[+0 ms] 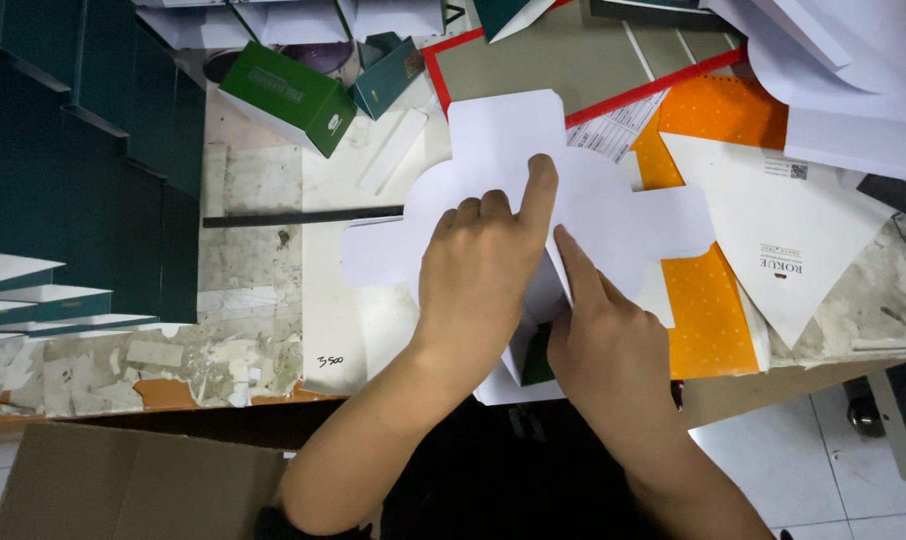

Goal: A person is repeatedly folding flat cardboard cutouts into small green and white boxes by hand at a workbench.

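A white die-cut card sheet (503,150) with rounded flaps lies on the worktable (253,180) in front of me. My left hand (483,265) rests on its middle, index finger stretched out and pressing the sheet down. My right hand (603,340) is beside it, index finger pointing up along a raised fold of the sheet. Below the two hands a folded part with a dark green inside (535,355) shows between them.
A green box (293,95) and a teal box (388,75) stand at the back. A dark ruler (303,216) lies left of the sheet. Orange dotted sheets (708,310), white cut pieces (783,240) and a red-edged board (563,60) lie right. Teal boxes (63,170) are stacked left.
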